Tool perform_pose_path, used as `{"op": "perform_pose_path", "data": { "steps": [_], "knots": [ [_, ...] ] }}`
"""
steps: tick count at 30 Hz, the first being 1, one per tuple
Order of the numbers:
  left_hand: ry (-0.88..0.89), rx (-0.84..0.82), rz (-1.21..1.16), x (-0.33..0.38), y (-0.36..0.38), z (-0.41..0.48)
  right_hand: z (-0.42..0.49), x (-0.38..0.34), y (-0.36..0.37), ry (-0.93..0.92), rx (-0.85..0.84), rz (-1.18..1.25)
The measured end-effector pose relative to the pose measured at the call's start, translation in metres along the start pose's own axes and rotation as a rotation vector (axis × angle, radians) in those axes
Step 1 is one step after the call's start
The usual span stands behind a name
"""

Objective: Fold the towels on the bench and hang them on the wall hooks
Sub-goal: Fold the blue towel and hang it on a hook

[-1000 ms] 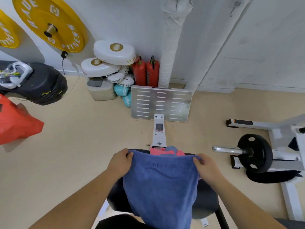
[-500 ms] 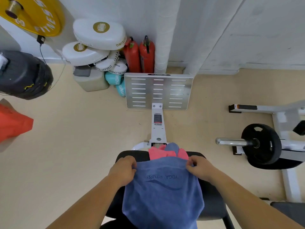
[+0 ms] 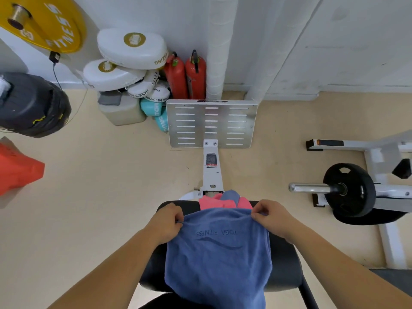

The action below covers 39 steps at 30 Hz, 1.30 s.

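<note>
Likely trouble, as I judge it: at the left corner the pinch takes only a little cloth, so a tug could pull it free; much of the blue towel [image 3: 218, 253] hangs off the near edge of the desk [image 3: 284, 264] toward the person, and that weight could drag it to the floor if either grip loosens; the pink towel [image 3: 210, 201], bunched just beyond the raised edge at the desk's far end, could get caught in the fold; if the right corner travels ahead of the left, the fold would land skewed; the wall hooks are out of view.

The left hand [image 3: 166, 221] is curled tight, fingers and thumb pinching the towel's far left corner; the towel itself lies over the desk, lettering upward, its far edge lifted between the hands; the right hand [image 3: 270, 216] is likewise closed, thumb and fingertips nipping the far right corner.
</note>
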<state>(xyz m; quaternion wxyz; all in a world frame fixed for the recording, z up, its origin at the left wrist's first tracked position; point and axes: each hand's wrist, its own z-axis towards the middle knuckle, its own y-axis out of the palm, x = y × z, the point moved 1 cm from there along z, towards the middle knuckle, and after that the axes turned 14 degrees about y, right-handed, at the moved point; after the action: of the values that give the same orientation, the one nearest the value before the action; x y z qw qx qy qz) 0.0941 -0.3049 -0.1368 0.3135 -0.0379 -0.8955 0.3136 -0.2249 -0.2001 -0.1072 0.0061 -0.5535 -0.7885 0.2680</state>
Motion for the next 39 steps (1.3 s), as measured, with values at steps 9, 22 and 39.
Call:
{"op": "perform_pose_path", "data": {
  "steps": [9, 22, 39],
  "knots": [
    [-0.002, 0.313, -0.170, 0.048, -0.028, -0.070, -0.080, -0.002, -0.032, -0.189, -0.034, 0.197],
    [0.158, 0.609, -0.067, 0.156, -0.071, -0.250, -0.254, 0.058, -0.085, -0.522, 0.192, 0.143],
    [0.318, 0.894, -0.014, 0.243, -0.104, -0.348, -0.366, 0.091, -0.133, -0.899, 0.447, 0.214]
  ]
}}
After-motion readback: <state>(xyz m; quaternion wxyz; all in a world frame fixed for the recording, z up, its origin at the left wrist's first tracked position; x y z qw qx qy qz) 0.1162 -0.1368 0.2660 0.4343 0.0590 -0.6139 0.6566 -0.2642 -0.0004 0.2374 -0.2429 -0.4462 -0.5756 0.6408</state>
